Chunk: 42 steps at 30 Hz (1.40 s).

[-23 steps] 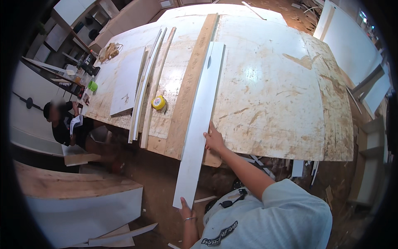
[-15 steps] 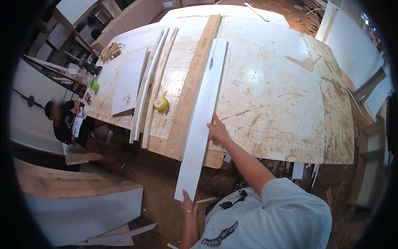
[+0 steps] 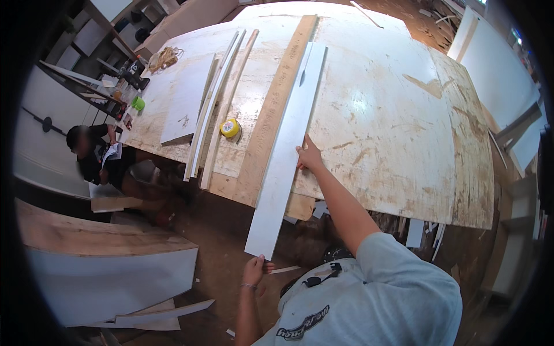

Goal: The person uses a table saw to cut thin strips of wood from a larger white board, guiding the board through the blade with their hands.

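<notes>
A long white board (image 3: 287, 144) lies lengthwise on the worktable, its near end jutting past the front edge. My left hand (image 3: 255, 270) is at that near end, its fingers curled against the end edge. Farther up, my right hand (image 3: 310, 155) grips the board's right edge, index finger extended along it. A dark, narrow mark (image 3: 303, 76) shows near the far end. Along the board's left side runs a brown wooden plank (image 3: 276, 109). A yellow tape measure (image 3: 229, 128) sits left of the plank.
The large, stained worktable (image 3: 381, 132) spans the middle. Thin strips (image 3: 231, 104) and a white panel (image 3: 187, 104) lie on its left, near a green cup (image 3: 138, 103) and a power tool (image 3: 134, 76). A seated person (image 3: 92, 153) holds papers at left. Panels (image 3: 115, 282) stand lower left.
My left hand has shifted from gripping over the board's near corner to its end edge. The board and table appear slightly higher in view. My right hand stays at the board's edge.
</notes>
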Each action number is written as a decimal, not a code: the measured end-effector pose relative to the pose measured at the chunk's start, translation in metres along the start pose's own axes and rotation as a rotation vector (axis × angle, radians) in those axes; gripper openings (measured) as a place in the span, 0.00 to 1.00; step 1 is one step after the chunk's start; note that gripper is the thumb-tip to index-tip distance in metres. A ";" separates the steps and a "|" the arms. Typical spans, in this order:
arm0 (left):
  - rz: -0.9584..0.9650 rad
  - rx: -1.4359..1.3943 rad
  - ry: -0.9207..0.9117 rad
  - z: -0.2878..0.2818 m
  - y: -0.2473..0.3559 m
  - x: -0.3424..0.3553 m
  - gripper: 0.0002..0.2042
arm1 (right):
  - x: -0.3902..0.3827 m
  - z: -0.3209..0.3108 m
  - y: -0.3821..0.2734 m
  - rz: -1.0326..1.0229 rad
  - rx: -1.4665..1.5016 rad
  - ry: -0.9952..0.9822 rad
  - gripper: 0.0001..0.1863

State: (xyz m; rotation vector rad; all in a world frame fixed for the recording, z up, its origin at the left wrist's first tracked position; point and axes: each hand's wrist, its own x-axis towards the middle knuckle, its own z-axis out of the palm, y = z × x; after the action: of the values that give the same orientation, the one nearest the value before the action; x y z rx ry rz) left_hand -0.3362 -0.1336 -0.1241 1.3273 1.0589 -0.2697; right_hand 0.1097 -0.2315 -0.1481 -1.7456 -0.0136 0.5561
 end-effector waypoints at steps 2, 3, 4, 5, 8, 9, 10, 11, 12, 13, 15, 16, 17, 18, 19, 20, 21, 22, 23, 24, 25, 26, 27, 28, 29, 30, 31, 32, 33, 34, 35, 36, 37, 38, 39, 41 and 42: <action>0.084 0.024 0.031 0.003 -0.008 0.002 0.24 | -0.012 0.008 -0.003 -0.004 -0.011 0.041 0.38; 0.105 0.035 0.062 0.006 -0.012 0.001 0.23 | -0.023 0.010 -0.004 -0.038 -0.118 0.049 0.36; 0.136 0.053 0.089 0.008 -0.012 0.003 0.23 | -0.033 0.012 0.008 -0.118 -0.165 0.043 0.37; 0.163 0.082 0.103 0.009 -0.013 0.005 0.24 | -0.049 0.017 0.027 -0.199 -0.210 0.041 0.37; 0.192 0.129 0.180 0.011 -0.023 0.005 0.24 | -0.156 0.041 0.042 -0.107 -0.222 -0.210 0.46; 0.171 0.142 0.197 0.013 -0.018 -0.001 0.24 | -0.187 0.042 0.034 0.029 -0.092 -0.337 0.48; 0.158 0.158 0.217 0.017 -0.010 -0.003 0.24 | -0.193 0.043 0.037 0.023 -0.064 -0.317 0.49; 0.171 0.137 0.209 0.020 -0.008 0.000 0.24 | -0.197 0.046 0.040 0.022 -0.034 -0.304 0.49; 0.184 0.115 0.202 0.023 -0.007 0.003 0.23 | -0.195 0.048 0.041 0.021 -0.006 -0.292 0.50; 0.191 0.095 0.195 0.023 -0.007 0.005 0.23 | -0.191 0.046 0.041 -0.001 0.018 -0.272 0.50; 0.189 0.084 0.184 0.022 -0.004 0.014 0.23 | -0.182 0.046 0.040 0.008 0.034 -0.276 0.49; 0.191 0.071 0.176 0.027 0.005 0.017 0.22 | -0.174 0.043 0.038 0.008 0.034 -0.276 0.49; 0.203 0.078 0.164 0.032 0.013 0.019 0.22 | -0.168 0.040 0.035 0.015 0.030 -0.268 0.48; 0.215 0.086 0.152 0.037 0.021 0.022 0.22 | -0.160 0.037 0.034 0.023 0.026 -0.260 0.48; 0.226 0.098 0.142 0.040 0.031 0.022 0.22 | -0.154 0.036 0.033 0.032 0.027 -0.253 0.47; 0.238 0.096 0.132 0.043 0.035 0.029 0.21 | -0.144 0.035 0.036 0.014 0.029 -0.239 0.47; 0.250 0.095 0.120 0.046 0.038 0.038 0.21 | -0.133 0.034 0.037 -0.004 0.030 -0.225 0.47; 0.260 0.093 0.110 0.049 0.045 0.043 0.21 | -0.126 0.032 0.035 -0.019 0.030 -0.213 0.46; 0.261 0.100 0.098 0.052 0.051 0.048 0.20 | -0.118 0.029 0.033 -0.016 0.033 -0.212 0.46; 0.261 0.108 0.086 0.055 0.059 0.054 0.20 | -0.110 0.026 0.031 -0.014 0.035 -0.209 0.46; 0.263 0.115 0.074 0.058 0.066 0.059 0.19 | -0.102 0.023 0.026 -0.012 0.038 -0.207 0.46; 0.262 0.100 0.071 0.060 0.070 0.066 0.19 | -0.095 0.020 0.021 -0.007 0.032 -0.208 0.46; 0.261 0.085 0.068 0.063 0.072 0.076 0.20 | -0.088 0.017 0.016 -0.002 0.026 -0.209 0.46; 0.259 0.072 0.060 0.068 0.080 0.080 0.20 | -0.080 0.013 0.013 0.006 0.020 -0.205 0.46; 0.292 0.112 0.068 0.072 0.087 0.085 0.20 | -0.071 0.009 0.009 0.004 0.026 -0.201 0.46; 0.326 0.152 0.076 0.076 0.096 0.091 0.20 | -0.061 0.006 0.005 0.002 0.031 -0.197 0.46; 0.357 0.191 0.085 0.082 0.106 0.094 0.21 | -0.052 0.003 0.003 0.003 0.037 -0.194 0.46; 0.363 0.205 0.095 0.088 0.115 0.097 0.21 | -0.043 -0.001 0.000 0.009 0.042 -0.192 0.46; 0.368 0.218 0.106 0.094 0.124 0.100 0.21 | -0.035 -0.005 -0.003 0.016 0.047 -0.191 0.46; 0.371 0.230 0.122 0.098 0.129 0.102 0.21 | -0.028 -0.007 -0.006 0.024 0.052 -0.196 0.46; 0.379 0.226 0.134 0.103 0.133 0.107 0.21 | -0.022 -0.008 -0.009 0.024 0.056 -0.195 0.46; 0.392 0.224 0.130 0.106 0.136 0.113 0.21 | -0.017 -0.010 -0.012 0.021 0.061 -0.191 0.46; 0.405 0.222 0.127 0.108 0.138 0.119 0.21 | -0.012 -0.013 -0.016 0.019 0.064 -0.188 0.46; 0.417 0.220 0.125 0.109 0.139 0.123 0.22 | -0.009 -0.015 -0.018 0.031 0.057 -0.177 0.46; 0.420 0.187 0.119 0.109 0.135 0.132 0.22 | -0.007 -0.014 -0.021 0.040 0.049 -0.174 0.46; 0.390 0.161 0.108 0.116 0.145 0.131 0.21 | -0.001 -0.018 -0.024 0.052 0.037 -0.148 0.46; 0.376 0.148 0.108 0.119 0.152 0.128 0.21 | 0.001 -0.018 -0.026 0.052 0.034 -0.139 0.45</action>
State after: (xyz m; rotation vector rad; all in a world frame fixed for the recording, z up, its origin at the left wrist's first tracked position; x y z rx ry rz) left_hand -0.1049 -0.1435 -0.1351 1.6589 0.8683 0.0060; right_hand 0.1248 -0.2404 -0.1216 -1.6759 -0.0559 0.7115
